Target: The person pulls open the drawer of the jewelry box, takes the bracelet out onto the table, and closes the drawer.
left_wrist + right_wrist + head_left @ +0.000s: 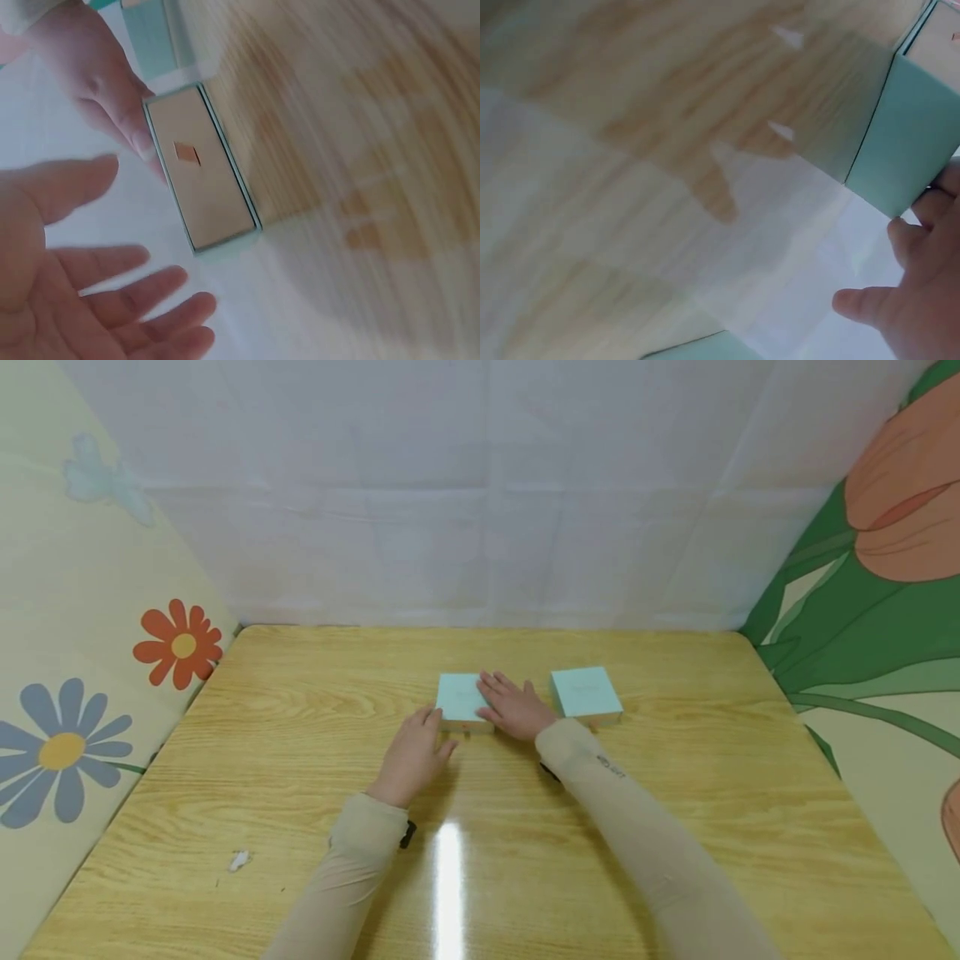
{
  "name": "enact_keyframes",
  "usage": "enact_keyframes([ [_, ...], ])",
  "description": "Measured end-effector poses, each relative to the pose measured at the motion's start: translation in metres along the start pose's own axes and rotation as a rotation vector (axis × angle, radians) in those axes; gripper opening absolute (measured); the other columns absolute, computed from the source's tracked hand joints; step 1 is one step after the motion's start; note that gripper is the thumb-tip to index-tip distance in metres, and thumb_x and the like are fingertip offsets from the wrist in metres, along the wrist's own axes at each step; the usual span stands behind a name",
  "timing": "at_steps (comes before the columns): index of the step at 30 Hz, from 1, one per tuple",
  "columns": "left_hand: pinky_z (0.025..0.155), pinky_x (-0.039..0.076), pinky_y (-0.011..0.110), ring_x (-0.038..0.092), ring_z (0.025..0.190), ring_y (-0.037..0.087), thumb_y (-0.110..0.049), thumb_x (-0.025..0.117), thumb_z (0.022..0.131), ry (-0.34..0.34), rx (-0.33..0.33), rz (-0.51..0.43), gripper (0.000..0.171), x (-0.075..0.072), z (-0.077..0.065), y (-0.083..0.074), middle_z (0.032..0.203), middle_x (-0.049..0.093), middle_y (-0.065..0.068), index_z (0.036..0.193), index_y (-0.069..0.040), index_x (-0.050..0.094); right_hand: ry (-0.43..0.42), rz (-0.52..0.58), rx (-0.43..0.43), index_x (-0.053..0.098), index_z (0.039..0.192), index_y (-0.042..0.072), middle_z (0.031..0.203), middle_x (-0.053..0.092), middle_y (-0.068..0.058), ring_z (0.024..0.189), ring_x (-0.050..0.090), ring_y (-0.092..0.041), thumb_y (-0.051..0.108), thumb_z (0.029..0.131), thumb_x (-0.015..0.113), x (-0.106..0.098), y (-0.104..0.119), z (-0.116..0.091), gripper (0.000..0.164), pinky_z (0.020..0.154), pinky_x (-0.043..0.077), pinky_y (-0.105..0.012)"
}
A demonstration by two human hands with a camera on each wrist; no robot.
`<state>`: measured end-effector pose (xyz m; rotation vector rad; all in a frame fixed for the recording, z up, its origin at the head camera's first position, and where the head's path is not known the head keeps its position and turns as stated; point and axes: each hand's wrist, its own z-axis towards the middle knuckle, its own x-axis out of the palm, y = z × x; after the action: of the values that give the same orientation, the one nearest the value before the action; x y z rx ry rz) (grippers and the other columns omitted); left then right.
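One box [457, 695] lies just ahead and right of the left grip [412, 756] (fingers spread). The nearer right grip [519, 708], straight-fingered, touches it.

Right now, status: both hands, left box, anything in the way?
Left hand open beside left box, contact unclear. Right hand on its top, fingers extended. Left box on table. Right box apart, to the right; nothing seen blocking left box.

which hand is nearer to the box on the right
Right. The right hand is just left of the right box, touching the left box; the left hand is farther left, beside the left box.
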<state>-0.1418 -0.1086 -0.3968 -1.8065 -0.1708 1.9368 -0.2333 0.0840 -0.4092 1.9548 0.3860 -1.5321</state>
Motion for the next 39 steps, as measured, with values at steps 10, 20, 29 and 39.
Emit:
enact_keyframes([
  [10,0.080,0.054,0.045,0.064,0.088,0.034,-0.015,0.062,0.095,-0.044,-0.228,-0.294,0.029,-0.002,0.007,-0.006,0.099,0.066,0.026,0.095,0.014,0.064,0.032,-0.083,0.004,0.022,0.153,0.002,0.160,0.016,-0.013,0.147,0.011,-0.027,0.042,0.105,0.036,-0.005,0.003,0.004,0.064,0.112,0.013,-0.065],
  [20,0.068,0.057,0.032,0.064,0.077,0.022,-0.013,0.056,0.099,0.120,-0.498,-0.855,0.033,0.013,0.017,0.000,0.099,0.066,0.025,0.112,0.016,0.061,0.056,-0.038,-0.007,0.022,0.153,0.003,0.160,0.014,-0.012,0.147,0.010,-0.027,0.041,0.105,0.038,-0.008,-0.001,0.003,0.064,0.112,0.019,-0.062],
  [29,0.067,0.058,0.029,0.064,0.072,0.016,-0.006,0.049,0.098,0.189,-0.573,-1.108,0.033,0.025,0.023,0.004,0.108,0.063,0.029,0.120,0.019,0.054,0.051,0.001,-0.011,0.021,0.153,0.003,0.160,0.012,-0.011,0.147,0.008,-0.026,0.040,0.105,0.038,-0.008,-0.002,0.006,0.063,0.113,0.022,-0.058],
  [39,0.062,0.058,0.026,0.066,0.066,0.013,-0.009,0.046,0.102,0.187,-0.639,-1.261,0.032,0.032,0.027,-0.001,0.113,0.063,0.029,0.121,0.017,0.052,0.040,0.007,-0.020,0.023,0.153,0.001,0.160,0.014,-0.013,0.147,0.010,-0.028,0.038,0.105,0.040,-0.005,-0.005,0.007,0.062,0.113,0.022,-0.056],
])
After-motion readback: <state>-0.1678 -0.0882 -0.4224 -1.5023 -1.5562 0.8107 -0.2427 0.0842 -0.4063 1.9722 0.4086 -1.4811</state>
